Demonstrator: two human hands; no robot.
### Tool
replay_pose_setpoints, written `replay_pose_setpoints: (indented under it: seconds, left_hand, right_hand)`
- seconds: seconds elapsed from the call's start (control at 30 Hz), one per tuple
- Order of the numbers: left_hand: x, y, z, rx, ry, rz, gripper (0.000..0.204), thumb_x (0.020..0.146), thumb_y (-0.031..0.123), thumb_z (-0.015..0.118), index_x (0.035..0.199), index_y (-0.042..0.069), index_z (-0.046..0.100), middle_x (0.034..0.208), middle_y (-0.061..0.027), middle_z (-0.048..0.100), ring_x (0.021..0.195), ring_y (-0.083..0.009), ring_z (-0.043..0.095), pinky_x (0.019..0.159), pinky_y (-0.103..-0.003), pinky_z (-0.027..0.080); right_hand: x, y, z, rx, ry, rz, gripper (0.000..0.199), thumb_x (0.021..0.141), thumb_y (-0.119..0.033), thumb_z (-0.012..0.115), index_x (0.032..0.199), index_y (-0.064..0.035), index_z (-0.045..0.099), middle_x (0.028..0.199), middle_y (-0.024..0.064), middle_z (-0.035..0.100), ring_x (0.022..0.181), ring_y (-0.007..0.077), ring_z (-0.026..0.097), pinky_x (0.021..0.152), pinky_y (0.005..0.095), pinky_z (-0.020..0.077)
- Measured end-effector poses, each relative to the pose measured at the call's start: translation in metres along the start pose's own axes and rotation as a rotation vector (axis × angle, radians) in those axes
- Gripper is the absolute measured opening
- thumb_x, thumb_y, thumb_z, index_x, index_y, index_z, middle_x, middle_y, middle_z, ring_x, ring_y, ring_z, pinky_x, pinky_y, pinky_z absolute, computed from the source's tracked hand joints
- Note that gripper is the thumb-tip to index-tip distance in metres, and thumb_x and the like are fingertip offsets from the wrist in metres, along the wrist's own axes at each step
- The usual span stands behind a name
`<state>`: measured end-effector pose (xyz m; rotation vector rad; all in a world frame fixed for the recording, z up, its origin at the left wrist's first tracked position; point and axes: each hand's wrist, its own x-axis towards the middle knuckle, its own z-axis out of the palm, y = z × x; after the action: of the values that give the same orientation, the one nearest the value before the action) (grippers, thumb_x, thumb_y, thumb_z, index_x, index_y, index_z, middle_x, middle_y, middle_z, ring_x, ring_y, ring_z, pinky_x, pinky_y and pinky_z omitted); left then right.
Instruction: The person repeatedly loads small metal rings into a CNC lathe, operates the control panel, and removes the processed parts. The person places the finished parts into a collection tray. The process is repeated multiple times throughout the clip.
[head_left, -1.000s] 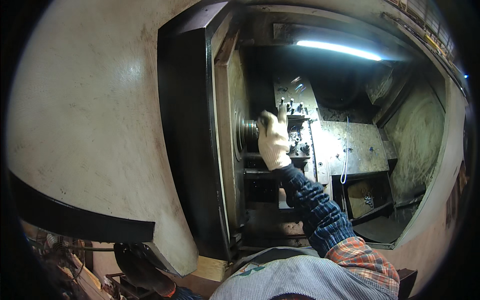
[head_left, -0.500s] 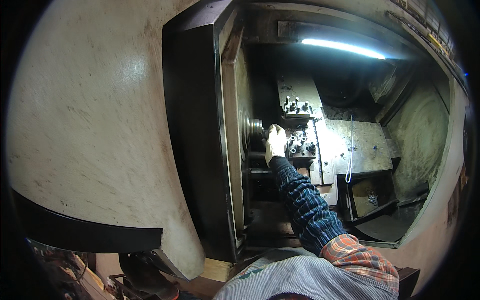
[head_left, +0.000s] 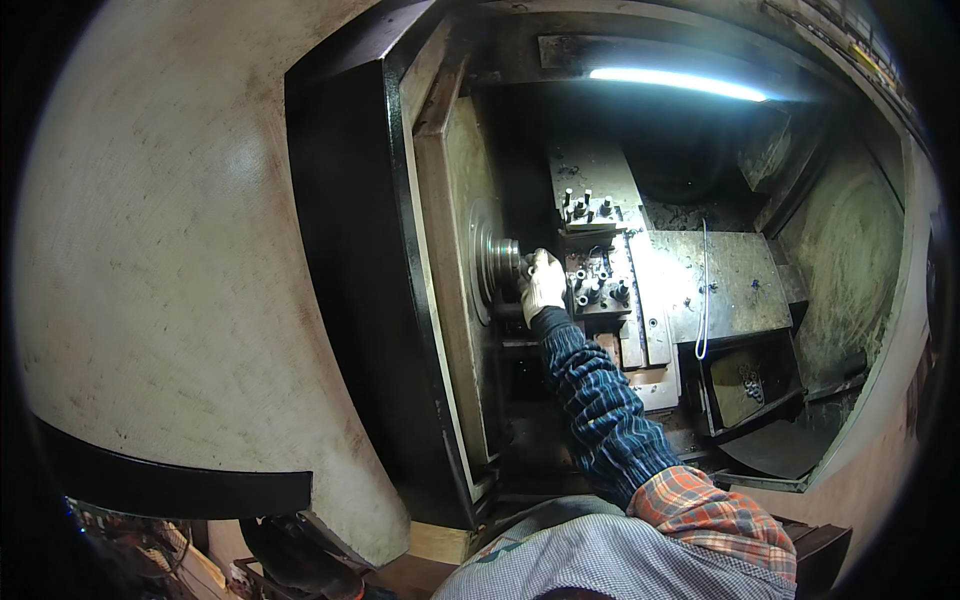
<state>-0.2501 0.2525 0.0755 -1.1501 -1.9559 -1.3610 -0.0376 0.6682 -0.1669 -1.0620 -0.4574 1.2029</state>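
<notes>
My right hand, in a white glove, reaches into a lathe. Its fingers are closed at the face of the round metal spindle nose; whatever they pinch is too small and shaded to make out. Right beside the glove sits a tool block with several upright bolts. A second bolted tool block stands farther back on the same slide. At the lower left, a dark shape with an orange edge appears to be my left hand in a dark glove, its fingers hidden behind the machine's panel.
A black-edged door frame rises left of the spindle. White cord hangs over the metal cover on the right. Below it, an open tray holds small pieces. A lamp glows at the back.
The view has shifted slightly, moving the door frame left in the picture. My right hand stays by the spindle, its fingers a little differently bent.
</notes>
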Motion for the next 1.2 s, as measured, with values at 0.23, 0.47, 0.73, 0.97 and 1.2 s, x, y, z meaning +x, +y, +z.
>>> replay_pose_setpoints:
  seconds: [0.23,0.47,0.73,0.97,1.2]
  left_hand:
    - [-0.005,0.001,0.003,0.082,0.004,-0.064,0.03,0.098,0.008,0.057,0.123,-0.009,0.056,0.126,-0.0213,0.059,0.108,-0.0307,0.063,0.089,-0.037,0.056]
    - [-0.005,0.002,0.004,0.149,0.012,0.014,0.029,0.099,0.007,0.054,0.123,-0.009,0.057,0.127,-0.0204,0.06,0.113,-0.0297,0.061,0.093,-0.037,0.055]
    - [-0.005,0.003,0.005,0.147,0.022,0.002,0.03,0.099,0.008,0.053,0.124,-0.01,0.056,0.119,-0.0189,0.063,0.107,-0.0291,0.062,0.089,-0.036,0.055]
    - [-0.003,0.008,0.005,0.157,0.014,-0.004,0.031,0.099,0.008,0.052,0.124,-0.01,0.056,0.111,-0.0175,0.065,0.099,-0.0283,0.064,0.082,-0.035,0.056]
    - [-0.004,0.012,0.005,0.174,-0.005,0.022,0.032,0.099,0.009,0.052,0.124,-0.01,0.056,0.103,-0.0162,0.067,0.091,-0.0274,0.066,0.076,-0.034,0.056]
  right_hand:
    - [-0.03,-0.027,-0.006,-0.13,-0.171,-0.024,0.041,0.096,-0.023,0.062,0.128,0.0024,0.059,0.122,0.0102,0.064,0.109,0.0179,0.059,0.098,0.0294,0.0422]
    - [-0.031,-0.026,-0.002,0.007,-0.163,0.037,0.04,0.094,-0.019,0.064,0.127,0.0029,0.06,0.123,0.0102,0.065,0.11,0.0176,0.059,0.099,0.029,0.0425]
    - [-0.049,-0.055,0.0,-0.395,-0.228,0.22,0.052,0.099,-0.042,0.051,0.133,-0.0028,0.057,0.124,0.0102,0.065,0.1,0.0163,0.062,0.09,0.0265,0.0467]
    - [-0.074,-0.058,0.011,-0.6,-0.343,0.022,0.088,0.092,-0.048,0.058,0.156,-0.0111,0.01,0.146,0.0253,0.044,0.133,0.0355,0.046,0.108,0.0358,0.0361]
    - [-0.062,-0.068,0.016,-0.814,-0.337,-0.056,0.085,0.093,-0.047,0.054,0.151,0.0025,0.017,0.126,0.0313,0.057,0.118,0.0407,0.056,0.098,0.0411,0.0445]
